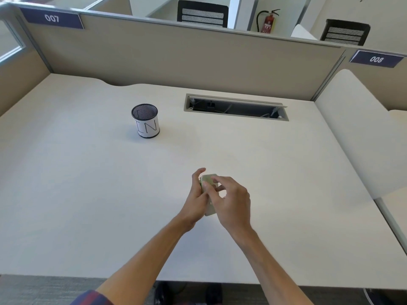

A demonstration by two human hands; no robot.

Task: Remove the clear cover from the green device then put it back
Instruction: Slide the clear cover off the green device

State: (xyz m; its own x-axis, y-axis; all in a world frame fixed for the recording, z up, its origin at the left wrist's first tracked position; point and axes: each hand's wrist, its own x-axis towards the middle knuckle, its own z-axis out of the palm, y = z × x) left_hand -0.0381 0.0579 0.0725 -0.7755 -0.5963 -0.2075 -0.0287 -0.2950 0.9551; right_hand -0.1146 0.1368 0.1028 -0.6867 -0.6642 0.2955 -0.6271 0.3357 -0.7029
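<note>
A small flat pale-green device point(208, 180) is held above the middle of the white desk point(88, 194), between both hands. My left hand point(196, 201) wraps around its left edge from below, fingers curled over the top end. My right hand point(231, 201) lies over its face from the right, with thumb and fingertips pinching at the upper part. The clear cover cannot be told apart from the device; most of both is hidden by my fingers. A lower corner of the device pokes out under my right palm.
A black mesh pen cup point(145, 121) with a white label stands at the back left. An open cable slot point(235, 107) is cut into the desk at the back. Beige partition walls point(176, 56) close off the back and the right side.
</note>
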